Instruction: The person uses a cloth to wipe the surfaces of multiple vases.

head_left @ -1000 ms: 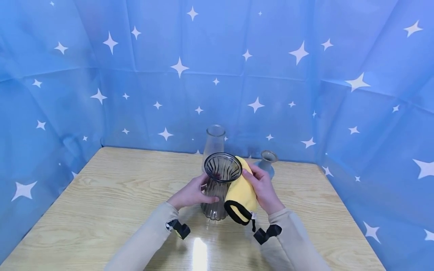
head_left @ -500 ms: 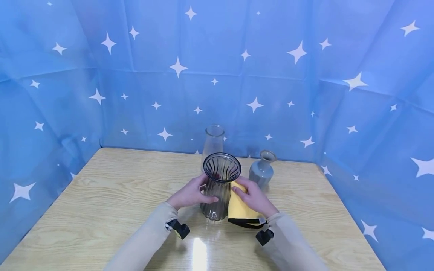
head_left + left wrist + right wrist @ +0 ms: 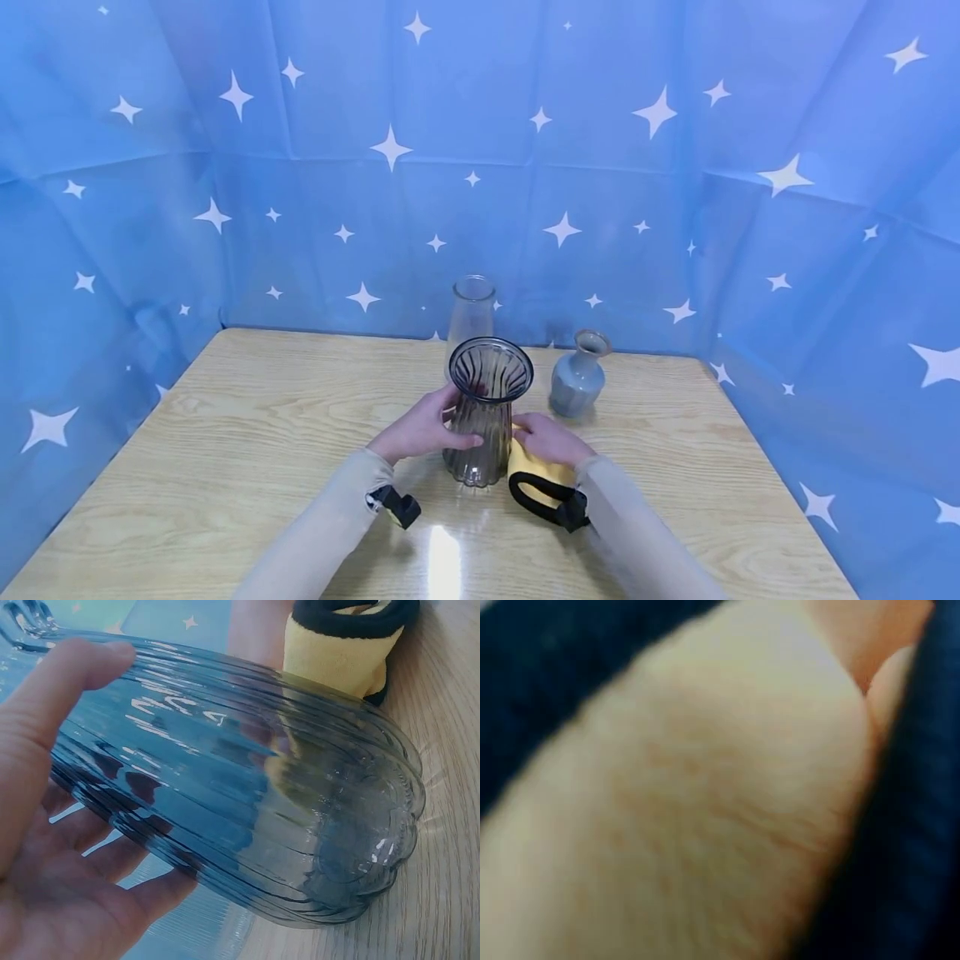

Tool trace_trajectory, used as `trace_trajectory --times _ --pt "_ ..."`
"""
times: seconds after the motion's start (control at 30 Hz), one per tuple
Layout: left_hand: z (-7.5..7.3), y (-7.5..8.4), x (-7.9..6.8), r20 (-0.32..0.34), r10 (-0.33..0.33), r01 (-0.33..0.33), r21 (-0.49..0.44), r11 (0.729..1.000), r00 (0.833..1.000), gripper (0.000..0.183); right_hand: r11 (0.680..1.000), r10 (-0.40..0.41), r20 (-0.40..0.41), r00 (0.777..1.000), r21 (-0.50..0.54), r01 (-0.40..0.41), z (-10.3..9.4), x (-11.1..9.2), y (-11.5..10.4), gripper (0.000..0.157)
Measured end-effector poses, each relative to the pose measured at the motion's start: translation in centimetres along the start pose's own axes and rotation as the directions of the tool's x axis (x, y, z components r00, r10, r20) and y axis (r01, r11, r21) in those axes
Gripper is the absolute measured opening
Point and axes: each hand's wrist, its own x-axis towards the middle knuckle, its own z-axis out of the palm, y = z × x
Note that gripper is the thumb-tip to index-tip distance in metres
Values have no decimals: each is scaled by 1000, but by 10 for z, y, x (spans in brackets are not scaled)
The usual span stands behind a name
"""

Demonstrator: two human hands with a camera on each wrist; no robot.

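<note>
A ribbed, smoky glass vase [image 3: 491, 454] with a flared rim stands upright on the table. My left hand [image 3: 426, 425] grips it from the left; in the left wrist view the thumb lies along one side of the vase [image 3: 225, 765] and the fingers are curled round the other. Against its lower right side my right hand [image 3: 553, 437] holds a yellow cloth [image 3: 534, 468] with black edging. The right fingertips are hidden by cloth and vase. Blurred cloth [image 3: 667, 795] with dark edges fills most of the right wrist view.
Directly behind the held vase stands a taller clear glass vase [image 3: 471, 321], partly hidden. A small blue-grey vase [image 3: 577, 383] is on the table just beyond my right hand. Blue star-print curtains [image 3: 480, 200] enclose the wooden table [image 3: 262, 433] at the back and sides.
My right hand and the cloth have slid down the vase's right side, from near the rim to lower on the body. The left hand and the vase have stayed in place.
</note>
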Motion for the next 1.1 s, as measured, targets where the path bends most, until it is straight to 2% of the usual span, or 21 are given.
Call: trace_trajectory --times 0.17,0.37,0.47,0.57,0.63,0.7,0.8,0.9,0.97,1.03,1.1 --pt "-1 0 0 17 2 -2 -13 1000 1000 78 978 102 74 992 174 -114 -1 6 7 35" --pt "-2 2 1 39 0 0 -4 1000 999 78 944 66 65 996 321 -84 -4 0 10 33" --pt "-2 2 1 42 -1 1 0 1000 999 80 949 39 4 999 314 -38 -9 -6 2 35" --pt "-3 4 0 44 -5 5 6 1000 999 81 975 -14 -71 997 221 30 -18 -11 -11 34" --pt "-3 4 0 47 -6 5 9 1000 999 83 982 -62 -100 993 173 79 -26 -14 -20 28" --pt "-3 4 -1 50 0 0 9 1000 999 85 979 -102 -123 987 165 122 -32 -17 -26 20" --pt "-4 3 -1 56 12 -12 4 1000 998 87 964 -125 -141 982 219 154 -40 -20 -31 17" --pt "-4 3 -1 57 16 -16 4 1000 998 84 935 -135 -178 975 304 185 -46 -23 -36 17" --pt "-4 4 -1 59 15 -16 4 1000 998 80 899 -164 -201 966 373 230 -51 -25 -39 17" --pt "-4 5 -1 68 22 -22 6 1000 997 78 853 -202 -216 955 440 280 -57 -27 -41 22" --pt "-4 6 -1 81 30 -30 4 1000 996 76 793 -224 -210 952 528 303 -60 -28 -41 27"
